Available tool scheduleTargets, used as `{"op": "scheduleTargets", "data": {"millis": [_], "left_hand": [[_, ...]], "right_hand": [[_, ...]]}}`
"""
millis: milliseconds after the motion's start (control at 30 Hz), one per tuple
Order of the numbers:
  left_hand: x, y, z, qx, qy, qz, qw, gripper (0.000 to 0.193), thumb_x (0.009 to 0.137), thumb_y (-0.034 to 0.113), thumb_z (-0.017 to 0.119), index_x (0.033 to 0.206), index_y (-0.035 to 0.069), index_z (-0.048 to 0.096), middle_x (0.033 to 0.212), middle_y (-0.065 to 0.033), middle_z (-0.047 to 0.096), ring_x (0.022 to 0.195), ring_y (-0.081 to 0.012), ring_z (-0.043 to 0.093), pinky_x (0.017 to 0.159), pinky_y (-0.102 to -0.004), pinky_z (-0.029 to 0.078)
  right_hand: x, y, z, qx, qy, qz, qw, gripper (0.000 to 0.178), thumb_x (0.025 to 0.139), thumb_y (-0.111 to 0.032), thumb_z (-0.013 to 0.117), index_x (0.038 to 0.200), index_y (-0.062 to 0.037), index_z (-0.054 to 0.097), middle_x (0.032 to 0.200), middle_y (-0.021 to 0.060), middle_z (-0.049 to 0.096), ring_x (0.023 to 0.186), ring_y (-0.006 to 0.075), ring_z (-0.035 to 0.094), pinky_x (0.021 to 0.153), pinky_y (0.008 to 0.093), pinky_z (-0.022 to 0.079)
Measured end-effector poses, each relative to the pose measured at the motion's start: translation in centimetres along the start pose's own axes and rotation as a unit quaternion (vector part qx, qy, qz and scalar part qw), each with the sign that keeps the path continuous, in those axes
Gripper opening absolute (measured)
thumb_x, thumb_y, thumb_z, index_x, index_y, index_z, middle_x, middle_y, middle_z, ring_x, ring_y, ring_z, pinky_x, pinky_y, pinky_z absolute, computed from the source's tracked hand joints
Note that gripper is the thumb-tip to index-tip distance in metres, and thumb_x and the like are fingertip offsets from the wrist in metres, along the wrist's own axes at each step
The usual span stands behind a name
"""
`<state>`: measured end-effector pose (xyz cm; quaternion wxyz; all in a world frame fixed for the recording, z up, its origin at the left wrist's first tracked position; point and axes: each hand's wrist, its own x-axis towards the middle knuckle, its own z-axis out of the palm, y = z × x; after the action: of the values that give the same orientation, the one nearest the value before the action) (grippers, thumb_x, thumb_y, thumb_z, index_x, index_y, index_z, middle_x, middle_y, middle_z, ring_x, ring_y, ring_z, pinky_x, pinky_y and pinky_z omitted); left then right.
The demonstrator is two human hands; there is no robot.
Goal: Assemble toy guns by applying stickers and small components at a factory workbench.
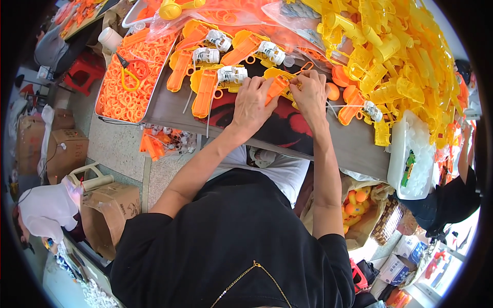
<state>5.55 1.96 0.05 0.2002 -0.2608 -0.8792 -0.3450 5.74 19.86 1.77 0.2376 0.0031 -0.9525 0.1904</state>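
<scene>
Over the near edge of the table, my left hand [251, 107] is closed on the orange handle of a yellow-and-orange toy gun half [278, 87]. My right hand [310, 98] bends over the other side of the same piece, its fingertips pinched together at the yellow shell; what lies between them is too small to make out. Left of my hands, several similar toy gun halves [206, 87] lie in rows, each with a white mechanism [232, 75] and some with thin wires. Another orange piece with a white mechanism [354, 108] rests to the right.
A tray of small orange rings [128, 102] holds scissors [129, 74] at the left. Yellow plastic shells [390, 56] are heaped at the right, above a white tub of clear parts [411, 154]. Cardboard boxes [65, 151] and a red stool [83, 75] stand on the floor; other people work nearby.
</scene>
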Motion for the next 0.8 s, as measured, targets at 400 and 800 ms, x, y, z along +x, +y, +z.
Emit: {"op": "scheduleTargets", "data": {"millis": [400,800], "left_hand": [[-0.2,0.9,0.7,0.029,0.001,-0.022,0.999,0.047,0.08,0.013,0.078,0.123,0.003,0.064,0.103,-0.0105,0.059,0.1,-0.0307,0.052,0.089,-0.0434,0.044],[0.0,0.7,1.5,-0.038,0.01,-0.019,0.999,0.047,0.08,0.009,0.078,0.124,0.002,0.063,0.102,-0.014,0.056,0.096,-0.0328,0.052,0.085,-0.0424,0.048]], "right_hand": [[0.4,0.1,-1.1,-0.01,-0.044,0.032,0.998,0.012,0.08,-0.016,0.072,0.088,-0.0147,0.081,0.108,0.0063,0.071,0.107,0.0299,0.058,0.095,0.049,0.039],[-0.2,1.6,-0.6,0.096,-0.072,0.048,0.992,0.018,0.087,-0.013,0.067,0.1,-0.0119,0.079,0.121,0.0078,0.065,0.118,0.0307,0.053,0.104,0.0478,0.035]]}}
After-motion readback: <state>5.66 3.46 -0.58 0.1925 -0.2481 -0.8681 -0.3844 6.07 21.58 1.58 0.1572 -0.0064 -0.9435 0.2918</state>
